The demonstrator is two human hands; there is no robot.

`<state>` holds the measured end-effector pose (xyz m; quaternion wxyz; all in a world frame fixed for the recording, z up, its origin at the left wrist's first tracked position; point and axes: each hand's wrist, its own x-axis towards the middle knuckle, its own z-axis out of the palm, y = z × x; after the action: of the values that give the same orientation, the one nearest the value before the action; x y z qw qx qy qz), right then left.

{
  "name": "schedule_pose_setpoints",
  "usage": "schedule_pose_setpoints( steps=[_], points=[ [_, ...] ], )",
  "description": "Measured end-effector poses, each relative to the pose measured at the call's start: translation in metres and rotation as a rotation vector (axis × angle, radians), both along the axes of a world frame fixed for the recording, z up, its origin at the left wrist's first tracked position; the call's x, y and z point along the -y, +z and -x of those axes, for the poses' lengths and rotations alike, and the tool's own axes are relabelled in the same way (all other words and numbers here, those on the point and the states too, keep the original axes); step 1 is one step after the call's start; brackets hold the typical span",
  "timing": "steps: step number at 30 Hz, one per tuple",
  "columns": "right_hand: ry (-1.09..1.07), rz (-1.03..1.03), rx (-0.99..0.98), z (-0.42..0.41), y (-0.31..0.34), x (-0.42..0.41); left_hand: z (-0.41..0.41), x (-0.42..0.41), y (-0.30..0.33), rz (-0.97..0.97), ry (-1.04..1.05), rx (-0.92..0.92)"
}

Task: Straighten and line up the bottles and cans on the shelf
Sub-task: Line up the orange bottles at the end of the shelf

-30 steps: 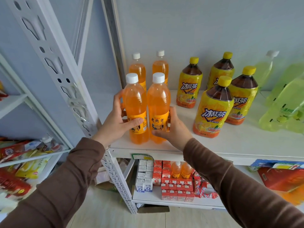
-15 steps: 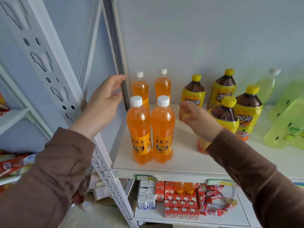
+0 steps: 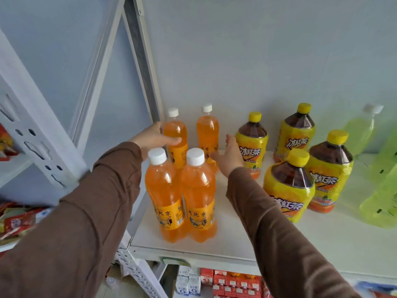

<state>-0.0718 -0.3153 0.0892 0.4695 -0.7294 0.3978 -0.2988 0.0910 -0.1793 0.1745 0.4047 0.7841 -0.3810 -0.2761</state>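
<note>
Front pair of orange soda bottles (image 3: pixel 180 196) stood upright, touching, near the shelf (image 3: pixel 236 239) edge. I had let go of them half a second earlier; both hands had since gone past them to the back pair. Judged the front pair done, the back pair next.

Left hand (image 3: pixel 150 138) lay against the back-left orange bottle (image 3: pixel 175 136), thumb across its front, fingers (image 3: pixel 158 126) curled round its far side: closing on it, grip not yet firm as far as I could tell. Right hand (image 3: pixel 228 155) was open, fingers apart, just beside the back-right orange bottle (image 3: pixel 207 130); contact could not be told.

The back two stood slightly apart, behind the front pair.

To the right, four yellow-labelled tea bottles (image 3: pixel 290 186) stood staggered, not in rows. Green bottles (image 3: pixel 378 190) beyond them leaned.

Shelf surface white, smooth. Wall behind pale grey. White perforated upright (image 3: pixel 43 138) at left. Small cartons (image 3: pixel 225 282) on the shelf below.
</note>
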Motion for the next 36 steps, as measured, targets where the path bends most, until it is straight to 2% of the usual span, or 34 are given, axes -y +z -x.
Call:
schedule_pose_setpoints(
  steps=[4, 10, 15, 23, 30, 36],
  points=[
    [0.041, -0.038, 0.123, -0.012, -0.013, 0.005, -0.012, -0.002, -0.014, 0.05, -0.107, -0.076],
    [0.064, -0.006, 0.308, -0.029, -0.009, 0.009, -0.022, 0.011, -0.032, 0.164, 0.019, -0.005],
    [0.06, 0.013, 0.352, -0.04, -0.008, 0.014, -0.023, 0.018, -0.04, 0.26, 0.041, -0.034],
    [0.121, -0.352, 0.607, -0.035, 0.005, 0.017, -0.018, 0.024, -0.022, 0.382, 0.188, 0.031],
    [0.177, -0.549, 0.599, -0.031, 0.013, 0.013, -0.013, 0.025, -0.01, 0.346, 0.253, -0.043],
    [0.234, -0.398, 0.568, -0.026, 0.015, 0.008, -0.013, 0.02, -0.017, 0.382, 0.219, 0.024]
  ],
)
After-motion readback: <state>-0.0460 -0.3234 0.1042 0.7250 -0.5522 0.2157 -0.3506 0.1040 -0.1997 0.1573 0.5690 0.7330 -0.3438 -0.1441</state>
